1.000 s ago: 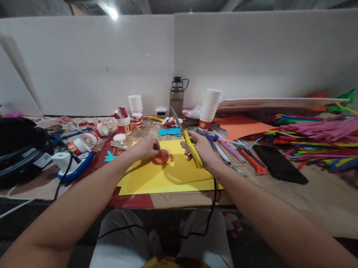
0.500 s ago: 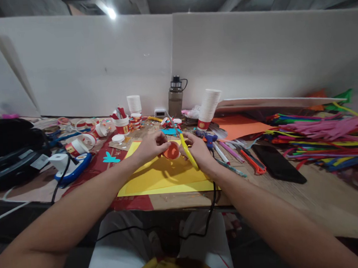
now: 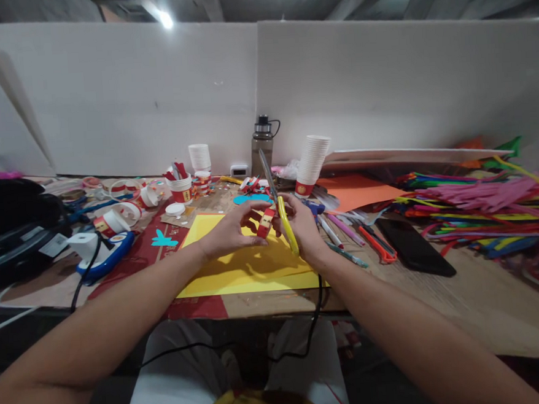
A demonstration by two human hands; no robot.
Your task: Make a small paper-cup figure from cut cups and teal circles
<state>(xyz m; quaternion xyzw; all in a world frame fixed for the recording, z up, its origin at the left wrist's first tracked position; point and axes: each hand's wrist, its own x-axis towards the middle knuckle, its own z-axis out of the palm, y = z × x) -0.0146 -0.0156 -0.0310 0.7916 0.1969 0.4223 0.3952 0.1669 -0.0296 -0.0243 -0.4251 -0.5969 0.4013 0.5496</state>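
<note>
Scissors with yellow handles (image 3: 287, 228) are in my right hand (image 3: 301, 224), blades pointing up and away. Fingertips of the same hand meet the right side of a short red paper cup piece (image 3: 265, 222) with a pale printed patch. My left hand (image 3: 234, 229) is around the left side of that piece, thumb below and fingers above, spread apart. Whether its fingertips touch the piece is hard to tell. Below both hands lie yellow paper sheets (image 3: 242, 278). A blue paper cutout (image 3: 252, 199) rests just beyond them.
Stacked paper cups (image 3: 312, 159) and a water bottle (image 3: 262, 144) stand at the back. Markers (image 3: 345, 228), an orange-handled cutter (image 3: 377, 243), a black phone (image 3: 413, 247) and pipe cleaners (image 3: 486, 196) lie right. A blue-and-white power strip (image 3: 105, 259) sits left. A black cable (image 3: 321, 294) hangs over the front edge.
The cup piece has turned from showing its round orange-red face to showing its printed side. My left fingers have spread apart. The scissors have tilted more upright.
</note>
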